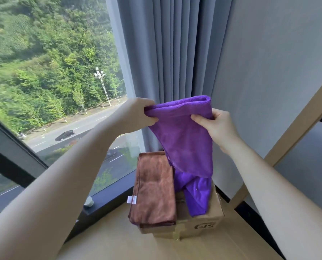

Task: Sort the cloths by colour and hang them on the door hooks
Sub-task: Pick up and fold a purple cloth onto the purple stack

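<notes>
A purple cloth hangs in the air above a cardboard box. My left hand pinches its upper left corner and my right hand grips its upper right edge. The cloth's lower end trails down onto the box; whether that is a second purple cloth I cannot tell. A folded brown cloth with a small white label lies on the left half of the box top. No door hooks are in view.
The box stands on a pale wooden floor beside a large window. Grey curtains hang behind it, with a grey wall to the right. A slanted wooden beam crosses the right side.
</notes>
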A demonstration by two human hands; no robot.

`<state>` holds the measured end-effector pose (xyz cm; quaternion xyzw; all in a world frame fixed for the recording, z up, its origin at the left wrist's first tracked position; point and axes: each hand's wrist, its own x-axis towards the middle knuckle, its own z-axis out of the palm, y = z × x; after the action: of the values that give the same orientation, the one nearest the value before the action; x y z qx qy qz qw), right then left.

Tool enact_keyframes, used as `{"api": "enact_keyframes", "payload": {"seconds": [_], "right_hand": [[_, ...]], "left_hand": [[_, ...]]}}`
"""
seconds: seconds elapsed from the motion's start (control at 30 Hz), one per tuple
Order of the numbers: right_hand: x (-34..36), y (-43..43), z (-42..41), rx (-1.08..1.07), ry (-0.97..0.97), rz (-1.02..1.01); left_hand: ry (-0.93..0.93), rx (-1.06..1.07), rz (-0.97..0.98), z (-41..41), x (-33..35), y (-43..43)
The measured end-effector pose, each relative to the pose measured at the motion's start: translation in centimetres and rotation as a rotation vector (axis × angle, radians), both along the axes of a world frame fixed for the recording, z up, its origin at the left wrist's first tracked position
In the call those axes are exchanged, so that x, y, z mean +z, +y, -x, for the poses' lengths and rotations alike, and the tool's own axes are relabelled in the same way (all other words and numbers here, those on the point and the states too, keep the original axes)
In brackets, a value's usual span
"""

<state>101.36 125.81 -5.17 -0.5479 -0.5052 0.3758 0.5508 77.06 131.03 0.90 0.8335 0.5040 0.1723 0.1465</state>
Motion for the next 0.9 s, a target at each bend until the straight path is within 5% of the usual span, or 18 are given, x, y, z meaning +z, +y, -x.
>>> {"api": "enact_keyframes", "payload": {"seconds": [0.13, 0.23, 0.5, 0.9], "right_hand": [[-1.3, -0.9, 0.8, -0.043, 0.065, 0.013], [-1.8, -2.1, 2.0, -0.023, 0.086, 0.025], [-2.6, -6.1, 4.9, 0.051, 0.142, 0.101], [-8.3, -4.8, 7.4, 0.092, 0.153, 0.303]], "left_hand": [[-0.708, 0.132, 0.138, 0.8, -3.4, -2.9], [-0.946, 0.157, 0.183, 1.0, -5.1, -5.6], [-1.073, 0.246, 0.195, 3.1, -6.9, -10.2], [-0.958, 0.327, 0.409, 6.4, -11.9, -8.1]]}}
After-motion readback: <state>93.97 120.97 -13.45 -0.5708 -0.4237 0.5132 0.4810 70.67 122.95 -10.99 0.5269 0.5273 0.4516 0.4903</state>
